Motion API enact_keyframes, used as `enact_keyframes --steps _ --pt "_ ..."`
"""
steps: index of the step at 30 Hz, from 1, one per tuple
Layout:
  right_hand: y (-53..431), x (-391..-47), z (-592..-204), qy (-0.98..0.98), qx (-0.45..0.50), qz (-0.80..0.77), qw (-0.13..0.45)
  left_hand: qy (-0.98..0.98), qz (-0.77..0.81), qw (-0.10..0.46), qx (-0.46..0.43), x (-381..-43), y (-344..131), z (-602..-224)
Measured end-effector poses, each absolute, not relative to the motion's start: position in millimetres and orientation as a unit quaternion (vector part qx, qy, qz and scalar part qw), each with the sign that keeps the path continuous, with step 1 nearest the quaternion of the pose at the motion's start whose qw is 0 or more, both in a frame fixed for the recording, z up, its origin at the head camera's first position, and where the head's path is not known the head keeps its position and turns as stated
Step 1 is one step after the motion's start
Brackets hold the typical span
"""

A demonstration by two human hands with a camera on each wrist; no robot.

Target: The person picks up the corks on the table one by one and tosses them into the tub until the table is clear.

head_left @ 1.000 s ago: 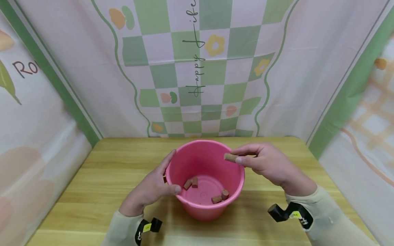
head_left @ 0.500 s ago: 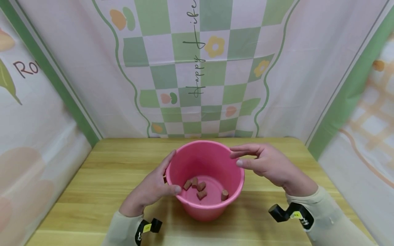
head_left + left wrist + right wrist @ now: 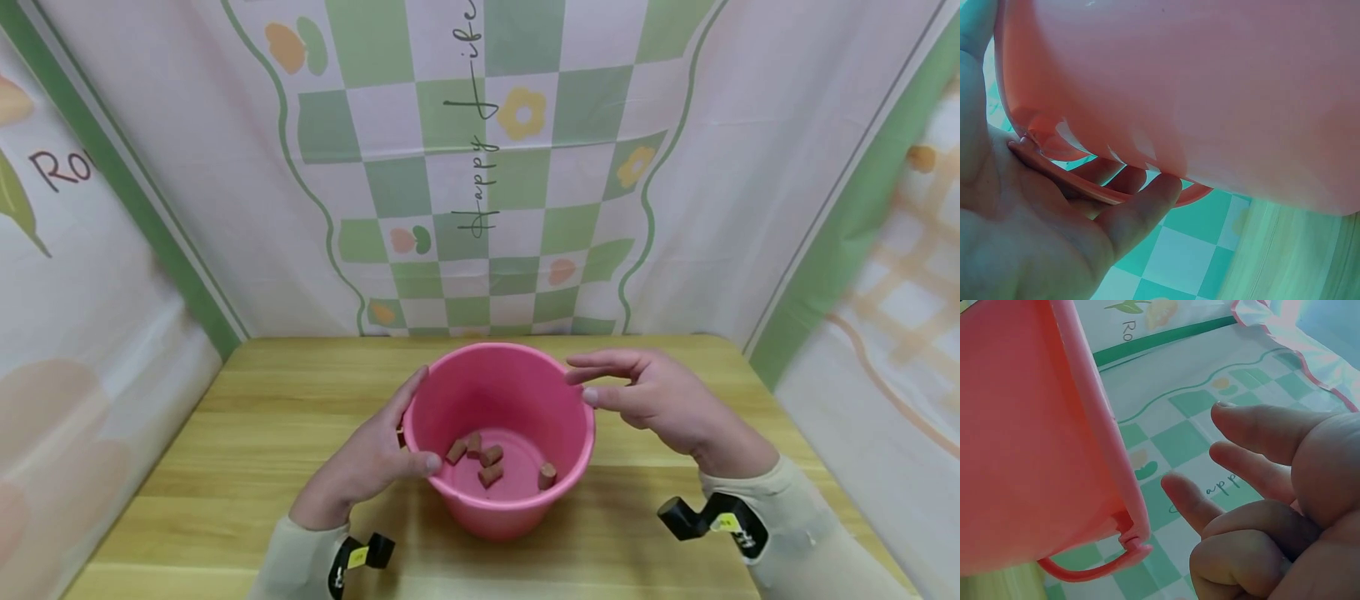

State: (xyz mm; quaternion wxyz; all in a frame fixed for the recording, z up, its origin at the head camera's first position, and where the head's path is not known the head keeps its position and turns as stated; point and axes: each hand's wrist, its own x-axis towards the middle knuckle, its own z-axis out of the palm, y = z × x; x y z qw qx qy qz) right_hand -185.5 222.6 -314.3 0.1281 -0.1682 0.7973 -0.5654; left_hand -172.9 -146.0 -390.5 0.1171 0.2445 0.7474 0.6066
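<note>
A pink plastic bucket (image 3: 498, 521) stands upright on the table, with several short brown cylinders (image 3: 491, 475) lying on its floor. My left hand (image 3: 375, 454) grips the bucket's left side, its thumb over the rim. In the left wrist view, the fingers reach past the bucket's pink handle (image 3: 1075, 181) along the outer wall. My right hand (image 3: 660, 408) hovers by the right rim, holding nothing. Its thumb and two fingers point out loosely and the others are bent, as the right wrist view shows.
The wooden table (image 3: 300, 392) reaches back to a hanging cloth (image 3: 517, 183) with green and white checks. More printed cloth (image 3: 97, 333) hangs on both sides. Each wrist wears a black camera mount (image 3: 712, 517).
One second ago, my right hand pinched a brown cylinder at the right rim. It has let go, the cylinder is in the bucket, and the pieces there lie differently. The left hand stays put.
</note>
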Motion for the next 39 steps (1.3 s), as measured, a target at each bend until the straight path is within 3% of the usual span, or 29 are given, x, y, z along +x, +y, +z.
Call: enact_keyframes --steps 19,39 --pt "247.6 -192.5 -328.5 0.713 -0.214 -0.656 0.125 0.744 0.611 0.119 0.243 -172.2 -145.8 -391.6" --pt "284.3 -217.8 -362.7 0.630 -0.187 -0.738 0.157 0.746 0.607 0.115 0.248 -173.0 -146.1 -391.6"
